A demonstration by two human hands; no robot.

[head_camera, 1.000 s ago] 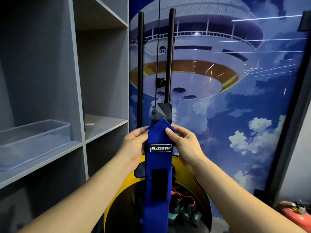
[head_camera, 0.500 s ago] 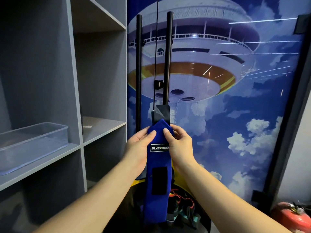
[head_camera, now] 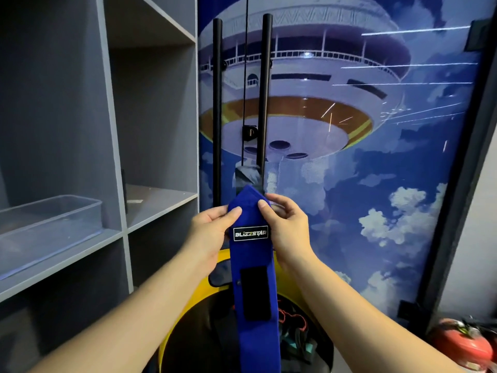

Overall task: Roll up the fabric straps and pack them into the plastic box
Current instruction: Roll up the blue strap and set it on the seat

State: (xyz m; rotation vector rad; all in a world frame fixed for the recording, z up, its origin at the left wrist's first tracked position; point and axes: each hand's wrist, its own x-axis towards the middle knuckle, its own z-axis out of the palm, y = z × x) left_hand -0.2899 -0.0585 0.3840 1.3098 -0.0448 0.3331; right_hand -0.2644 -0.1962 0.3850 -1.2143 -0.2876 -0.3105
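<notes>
A blue fabric strap (head_camera: 254, 265) with a white-lettered label and a black hook-and-loop patch hangs straight down in front of me. My left hand (head_camera: 208, 232) pinches its top left edge and my right hand (head_camera: 286, 227) pinches its top right edge, thumbs on the front. The strap's top end is folded to a blunt point above my thumbs. Its lower end runs out of view at the bottom. The clear plastic box (head_camera: 48, 227) sits on the grey shelf (head_camera: 61, 262) to my left, with nothing visible inside.
Two black vertical bars (head_camera: 262, 98) stand before a blue picture door. Below my hands is a yellow-rimmed round container (head_camera: 188, 319) with tangled straps and cords inside. A red fire extinguisher (head_camera: 465, 343) lies at the lower right. More grey shelf compartments (head_camera: 158, 200) are beside the box.
Both hands stay on the strap's top end with little shift. My thumbs have worked along the folded tip. The view tilted slightly down and back up.
</notes>
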